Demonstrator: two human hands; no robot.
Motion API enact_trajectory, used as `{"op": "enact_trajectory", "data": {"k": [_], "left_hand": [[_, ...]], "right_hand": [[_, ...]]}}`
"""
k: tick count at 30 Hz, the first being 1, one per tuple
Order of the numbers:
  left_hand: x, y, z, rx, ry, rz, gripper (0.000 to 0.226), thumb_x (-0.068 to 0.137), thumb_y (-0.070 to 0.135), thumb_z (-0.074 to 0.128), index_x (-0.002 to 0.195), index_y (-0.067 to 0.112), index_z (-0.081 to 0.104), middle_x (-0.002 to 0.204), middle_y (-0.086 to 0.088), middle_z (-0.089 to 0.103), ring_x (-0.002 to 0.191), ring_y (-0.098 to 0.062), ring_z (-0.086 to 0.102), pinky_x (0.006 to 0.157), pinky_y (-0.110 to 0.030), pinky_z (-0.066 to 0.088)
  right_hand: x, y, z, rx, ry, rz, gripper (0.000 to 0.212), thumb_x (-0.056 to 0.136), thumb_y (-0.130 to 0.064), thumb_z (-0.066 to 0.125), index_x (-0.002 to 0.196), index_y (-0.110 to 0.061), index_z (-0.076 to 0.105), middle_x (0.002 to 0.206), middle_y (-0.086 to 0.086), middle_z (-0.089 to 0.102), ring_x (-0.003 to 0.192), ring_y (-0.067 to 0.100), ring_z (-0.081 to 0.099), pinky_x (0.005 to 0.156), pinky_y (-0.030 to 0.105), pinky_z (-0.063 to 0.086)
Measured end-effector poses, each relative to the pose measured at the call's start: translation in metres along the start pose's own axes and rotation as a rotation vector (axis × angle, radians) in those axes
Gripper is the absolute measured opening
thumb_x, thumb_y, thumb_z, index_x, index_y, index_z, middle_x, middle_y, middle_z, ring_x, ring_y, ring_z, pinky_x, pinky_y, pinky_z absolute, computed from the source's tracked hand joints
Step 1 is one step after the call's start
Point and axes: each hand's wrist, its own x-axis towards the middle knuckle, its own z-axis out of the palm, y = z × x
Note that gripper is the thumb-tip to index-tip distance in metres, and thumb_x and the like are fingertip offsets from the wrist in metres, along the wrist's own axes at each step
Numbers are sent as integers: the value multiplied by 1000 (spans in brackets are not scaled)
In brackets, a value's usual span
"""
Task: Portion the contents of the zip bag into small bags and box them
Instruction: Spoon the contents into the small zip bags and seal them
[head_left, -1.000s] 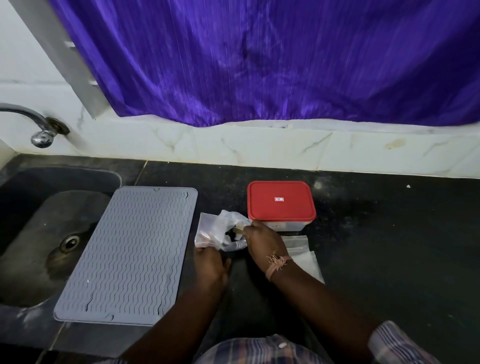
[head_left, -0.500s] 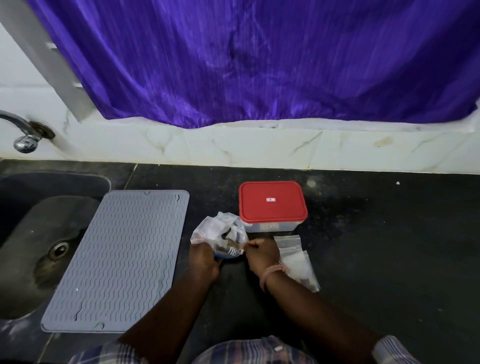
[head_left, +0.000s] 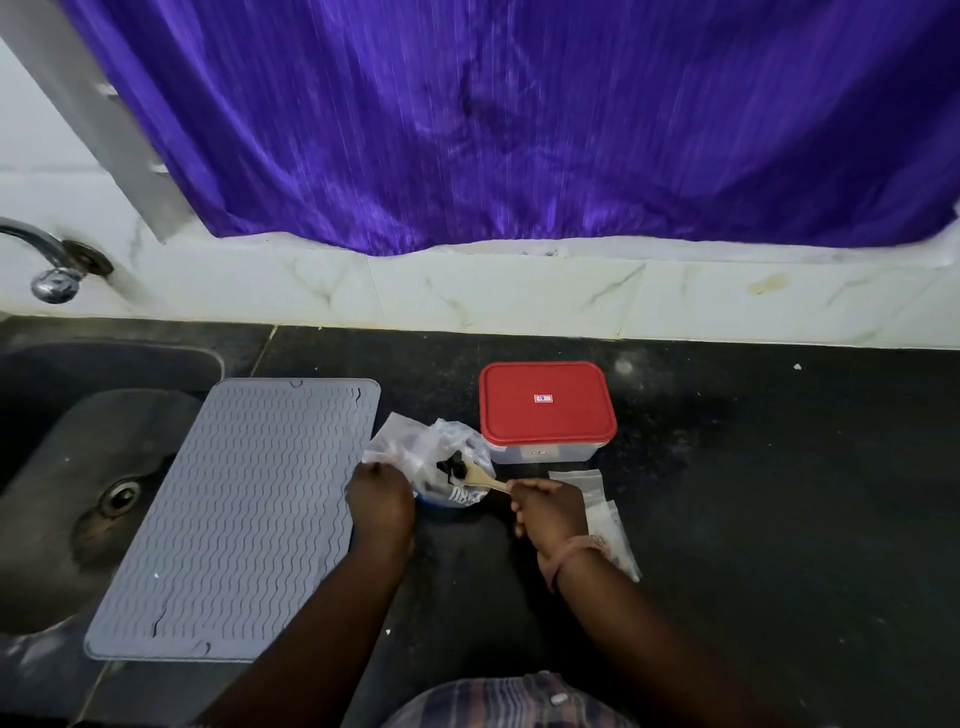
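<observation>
A clear zip bag (head_left: 415, 449) with dark contents stands open on the black counter, between the grey mat and the box. My left hand (head_left: 379, 501) grips the bag's left edge. My right hand (head_left: 548, 512) holds the handle of a small wooden spoon (head_left: 480, 477), whose bowl is inside the bag's mouth among the dark pieces. Small clear bags (head_left: 605, 512) lie flat on the counter to the right of my right hand, partly hidden by my wrist. A clear box with a red lid (head_left: 545, 405), closed, stands just behind the bags.
A grey ribbed silicone mat (head_left: 234, 514) lies left of the bag, overlapping the sink (head_left: 67, 467) edge. A tap (head_left: 49, 260) juts from the wall at far left. A purple curtain (head_left: 519, 119) hangs over the white tiled backsplash. Black counter (head_left: 753, 493) extends to the right.
My right hand has drawn back to the right, showing the wooden spoon reaching into the bag. The bag's mouth has been pulled wider and its dark contents now show.
</observation>
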Motion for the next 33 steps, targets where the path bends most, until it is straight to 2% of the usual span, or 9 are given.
{"op": "enact_trajectory", "data": {"k": [3,5,8,12,16,19,26,30,33], "left_hand": [[-3,13,-7,16,79,101,19,103,9,50,94,3,64,98,-17,68,92,-29,66,79,-37,53],[-9,17,-6,177,76,291,28,102,8,51,77,9,63,80,-10,66,77,-23,63,67,-31,47],[-15,25,-7,333,101,451,15,98,11,59,88,8,70,82,-5,66,74,-14,59,58,-19,39],[-12,28,-6,459,108,597,12,95,9,63,93,0,71,89,-11,69,82,-24,67,65,-18,41],[-18,28,-7,514,35,777,13,93,5,63,96,4,76,105,-18,70,100,-32,64,83,-25,43],[-17,27,-3,557,23,870,17,98,12,64,93,5,79,93,-15,71,86,-29,68,75,-27,48],[-20,23,0,539,-54,772,34,98,3,55,125,11,73,113,-11,66,92,-17,64,77,-18,41],[-27,25,2,475,-125,727,29,96,10,61,120,16,76,103,0,71,80,-1,63,63,-3,39],[-29,25,2,383,-155,634,29,96,9,62,121,14,75,103,-2,77,82,-6,70,66,-11,46]], "right_hand": [[-7,-8,1,38,-1,-18,11,88,-7,69,79,-4,74,59,7,59,42,14,46,45,28,39],[-11,-14,3,60,-10,-49,11,88,-6,68,80,-1,73,60,8,57,41,14,44,43,28,37],[-19,-25,7,80,-26,-131,16,88,-6,68,73,-1,70,59,9,55,40,15,42,43,28,35],[-29,-40,12,76,-63,-247,19,89,-9,68,71,-2,70,59,11,54,43,16,42,48,30,35],[-33,-48,17,-4,-80,-354,16,87,-20,71,72,-17,77,56,-7,62,50,11,51,59,31,43],[-34,-49,21,-61,-46,-404,12,87,-23,71,78,-19,78,57,-12,64,55,8,55,63,28,45],[-39,-53,21,-238,99,-566,12,88,-18,70,80,-19,79,72,-7,74,69,4,68,67,27,54],[-38,-48,22,-505,97,-925,14,89,-13,64,79,-14,74,74,0,70,68,12,64,62,32,52],[-39,-44,26,-817,33,-1160,9,87,-8,63,81,-12,67,76,1,55,64,17,54,53,30,36]]}}
